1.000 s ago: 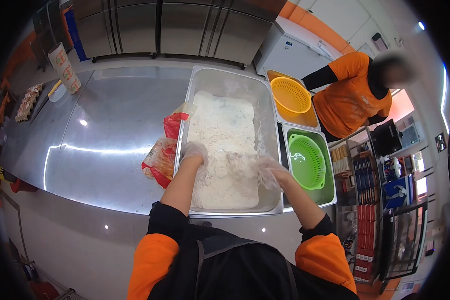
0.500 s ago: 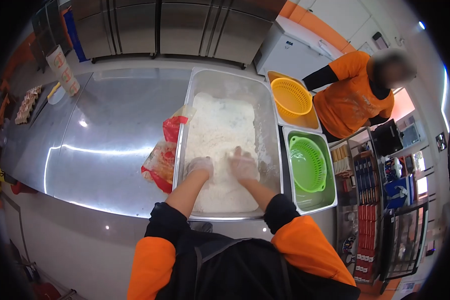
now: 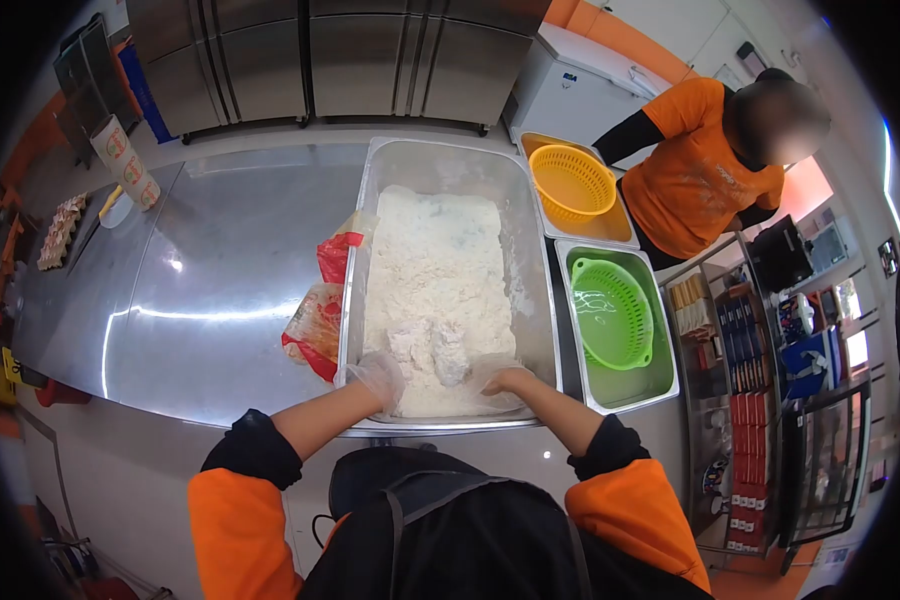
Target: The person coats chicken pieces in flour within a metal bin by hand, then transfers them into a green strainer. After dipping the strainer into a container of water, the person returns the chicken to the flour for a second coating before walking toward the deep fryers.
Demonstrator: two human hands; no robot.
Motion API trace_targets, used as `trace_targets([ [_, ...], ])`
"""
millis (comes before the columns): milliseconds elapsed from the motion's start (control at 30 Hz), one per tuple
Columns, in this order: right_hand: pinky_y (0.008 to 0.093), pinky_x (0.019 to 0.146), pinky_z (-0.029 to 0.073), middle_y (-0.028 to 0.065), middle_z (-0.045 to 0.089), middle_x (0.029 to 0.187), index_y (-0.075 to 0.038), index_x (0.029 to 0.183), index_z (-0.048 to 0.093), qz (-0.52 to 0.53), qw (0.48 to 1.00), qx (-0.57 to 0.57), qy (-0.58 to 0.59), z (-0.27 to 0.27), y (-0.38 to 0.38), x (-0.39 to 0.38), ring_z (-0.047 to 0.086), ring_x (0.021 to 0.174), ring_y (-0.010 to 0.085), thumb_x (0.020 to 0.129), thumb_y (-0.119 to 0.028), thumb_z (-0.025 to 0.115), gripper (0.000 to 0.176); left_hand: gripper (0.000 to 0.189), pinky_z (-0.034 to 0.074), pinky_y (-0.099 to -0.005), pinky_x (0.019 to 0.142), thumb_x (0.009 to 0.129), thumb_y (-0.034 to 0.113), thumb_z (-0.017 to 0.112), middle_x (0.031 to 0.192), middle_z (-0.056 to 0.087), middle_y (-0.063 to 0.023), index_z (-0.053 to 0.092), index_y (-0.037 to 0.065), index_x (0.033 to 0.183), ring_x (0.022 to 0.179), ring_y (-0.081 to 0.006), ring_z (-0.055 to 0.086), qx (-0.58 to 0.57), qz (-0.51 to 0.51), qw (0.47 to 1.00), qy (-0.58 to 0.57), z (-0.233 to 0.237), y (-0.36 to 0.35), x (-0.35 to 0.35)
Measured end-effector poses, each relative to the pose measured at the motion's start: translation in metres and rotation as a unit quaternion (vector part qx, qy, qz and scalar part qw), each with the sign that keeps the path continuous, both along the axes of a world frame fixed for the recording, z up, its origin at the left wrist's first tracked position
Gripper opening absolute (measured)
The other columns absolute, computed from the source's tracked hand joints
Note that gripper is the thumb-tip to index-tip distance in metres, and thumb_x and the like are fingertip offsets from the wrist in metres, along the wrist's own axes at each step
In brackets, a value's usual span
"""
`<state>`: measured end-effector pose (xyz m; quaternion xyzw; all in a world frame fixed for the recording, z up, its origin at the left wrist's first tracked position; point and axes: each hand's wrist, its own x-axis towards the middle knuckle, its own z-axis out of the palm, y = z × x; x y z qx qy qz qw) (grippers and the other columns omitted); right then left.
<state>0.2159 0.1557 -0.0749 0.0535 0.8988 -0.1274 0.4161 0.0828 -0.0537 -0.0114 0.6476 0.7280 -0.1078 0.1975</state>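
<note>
A deep metal tray (image 3: 542, 300) holds a thick bed of white flour (image 3: 435, 250). Two lumpy pieces coated in flour, a left one (image 3: 406, 343) and a right one (image 3: 450, 352), lie side by side near the tray's front. My left hand (image 3: 378, 381), in a clear plastic glove, is low in the flour at the front left corner, left of the pieces. On their right, my right hand (image 3: 496, 380), also gloved, dips into the flour close to the right wall. The fingers of both hands are mostly hidden by flour and glove.
Right of the tray stand a yellow basket (image 3: 573, 183) and a green basket (image 3: 611, 313) in metal pans. A red and clear plastic bag (image 3: 320, 320) lies against the left wall on the steel table (image 3: 230, 270). A co-worker (image 3: 698, 175) stands at the back right.
Both hands have drawn back toward the tray's front edge and moved apart. Two flour-coated pieces now show between them. My view has shifted slightly.
</note>
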Motion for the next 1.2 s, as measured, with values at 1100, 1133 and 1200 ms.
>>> trace_targets([
  [1100,0.0338,0.076,0.034,0.0091,0.052,0.084,-0.003,0.081,0.051,-0.361,0.830,-0.133,0.403,0.023,0.019,-0.038,0.045,0.086,0.0199,0.066,-0.018,0.051,0.020,0.045,0.022,-0.0382,0.088,0.075,0.034,0.030,0.108,0.041,-0.0169,0.042,0.004,0.106,0.102,-0.0297,0.035,0.135,0.277,0.934,-0.180,-0.064,0.078,-0.037],
  [1133,0.0375,0.085,0.023,0.0110,0.048,0.094,-0.005,0.088,0.049,-0.231,0.858,-0.079,0.453,-0.030,0.026,-0.045,0.039,0.095,0.0236,0.068,-0.017,0.046,0.024,0.049,0.019,-0.0398,0.091,0.076,0.039,0.028,0.111,0.039,-0.0182,0.042,0.005,0.107,0.106,-0.0320,0.032,0.122,0.243,0.957,-0.104,-0.087,0.082,-0.030],
  [1200,0.0411,0.093,0.012,0.0128,0.044,0.104,-0.006,0.096,0.047,-0.204,0.890,0.105,0.394,-0.086,-0.004,-0.078,0.034,0.103,0.0267,0.072,-0.016,0.037,0.028,0.038,0.028,-0.0419,0.084,0.073,0.026,0.032,0.103,0.046,-0.0153,0.045,0.010,0.105,0.094,-0.0324,0.043,0.192,0.181,0.965,0.003,-0.068,0.080,-0.006],
])
